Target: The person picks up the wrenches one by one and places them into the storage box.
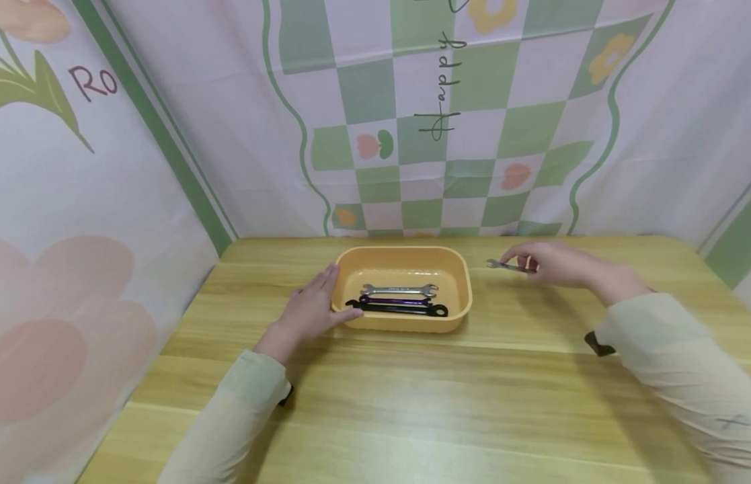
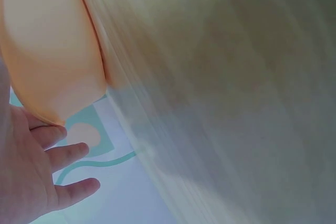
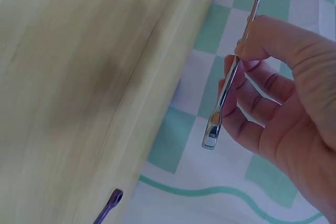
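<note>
A yellow plastic bin (image 1: 405, 325) stands on the table, with a silver double open-end wrench (image 1: 399, 291), a purple wrench (image 1: 396, 302) and a black combination wrench (image 1: 399, 309) lying side by side in it. My left hand (image 1: 308, 306) rests at the bin's left end, thumb over the front rim and fingers nearly straight along the outer wall. To the right of the bin, my right hand (image 1: 557, 263) pinches a small silver wrench (image 3: 228, 85) between thumb and fingers, above the table. Its open end points toward the bin.
In the right wrist view, the purple end of a wrench (image 3: 113, 200) shows low at the left. The wooden table (image 1: 411, 403) meets a patterned cloth (image 1: 448, 181) behind and another cloth (image 1: 78, 302) at the left.
</note>
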`<state>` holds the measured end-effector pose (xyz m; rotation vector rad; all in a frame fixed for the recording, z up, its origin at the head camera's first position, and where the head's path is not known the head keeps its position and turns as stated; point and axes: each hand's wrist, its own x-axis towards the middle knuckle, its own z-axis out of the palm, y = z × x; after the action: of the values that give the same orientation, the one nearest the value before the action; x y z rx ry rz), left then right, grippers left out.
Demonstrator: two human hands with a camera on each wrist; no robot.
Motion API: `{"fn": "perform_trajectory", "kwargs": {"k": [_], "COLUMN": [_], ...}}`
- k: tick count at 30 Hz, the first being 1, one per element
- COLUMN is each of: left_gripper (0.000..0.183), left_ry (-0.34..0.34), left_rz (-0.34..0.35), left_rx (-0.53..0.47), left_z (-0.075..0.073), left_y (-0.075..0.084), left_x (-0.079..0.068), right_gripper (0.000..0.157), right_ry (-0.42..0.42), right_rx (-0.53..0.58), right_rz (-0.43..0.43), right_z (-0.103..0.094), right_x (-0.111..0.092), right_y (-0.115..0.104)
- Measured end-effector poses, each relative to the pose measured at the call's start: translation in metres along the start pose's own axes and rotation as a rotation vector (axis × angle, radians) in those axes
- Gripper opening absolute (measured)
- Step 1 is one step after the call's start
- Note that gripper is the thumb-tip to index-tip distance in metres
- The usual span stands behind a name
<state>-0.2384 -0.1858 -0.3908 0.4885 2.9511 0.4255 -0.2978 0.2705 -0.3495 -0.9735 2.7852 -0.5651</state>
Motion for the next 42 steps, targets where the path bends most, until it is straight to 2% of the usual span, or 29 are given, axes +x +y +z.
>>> {"fn": "perform_trajectory", "kwargs": {"k": [18,36,42], "left_gripper": [0.112,0.111,0.111], "left_ry": [0.003,-0.005,-0.005], "left_rz": [-0.005,-0.014,-0.012], "left_rx": [-0.002,-0.004,0.008], "left_z": [0.000,0.000,0.000], "left_y": [0.001,-0.001,0.000], "left_x": [0.000,0.002,0.002], "right_gripper": [0.053,0.053,0.054], "right_ry": [-0.018,-0.034,-0.049], "right_rx": [0.020,0.012,0.031], "right_rz": [0.029,-0.059,-0.065], "right_z": [-0.010,-0.010,-0.007], "right_x": [0.013,0.039,0.046], "right_y": [-0.015,-0.034,-0.040]}}
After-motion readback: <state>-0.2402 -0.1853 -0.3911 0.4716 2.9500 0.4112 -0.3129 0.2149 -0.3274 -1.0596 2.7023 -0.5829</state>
